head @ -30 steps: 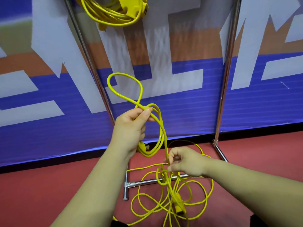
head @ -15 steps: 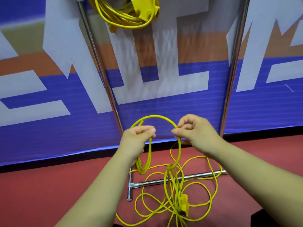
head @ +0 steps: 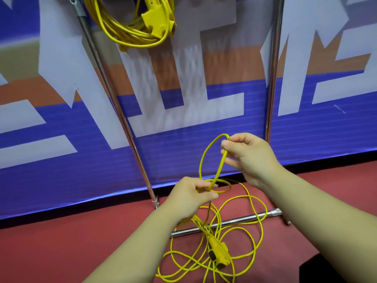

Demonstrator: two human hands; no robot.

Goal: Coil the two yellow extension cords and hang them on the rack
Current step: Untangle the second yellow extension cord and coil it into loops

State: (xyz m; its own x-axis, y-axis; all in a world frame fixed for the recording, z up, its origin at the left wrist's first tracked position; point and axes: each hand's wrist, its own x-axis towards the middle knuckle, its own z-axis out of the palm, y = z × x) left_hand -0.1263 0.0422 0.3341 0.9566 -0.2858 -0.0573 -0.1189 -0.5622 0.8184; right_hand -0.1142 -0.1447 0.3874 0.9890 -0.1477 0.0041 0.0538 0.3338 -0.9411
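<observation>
One yellow extension cord point(head: 130, 35) hangs coiled at the top of the metal rack point(head: 114, 99), its socket block dangling beside the loops. The second yellow cord point(head: 240, 231) lies in loose tangled loops on the red floor, its socket block low in the heap. My left hand point(head: 191, 197) pinches a small bunch of its loops at waist height. My right hand point(head: 246, 154) is higher and to the right, pinching the top of a loop of the same cord that runs down to my left hand.
The rack's two chrome uprights point(head: 272, 78) stand against a blue, white and orange banner wall point(head: 183, 129). Its base bar point(head: 230, 222) lies on the red floor point(head: 71, 242) under the loose cord. A dark object sits at the bottom right corner.
My right hand has risen and moved right, drawing a taller loop out of the cord. My left hand has dropped lower, still gripping the gathered loops. The view has tilted upward slightly.
</observation>
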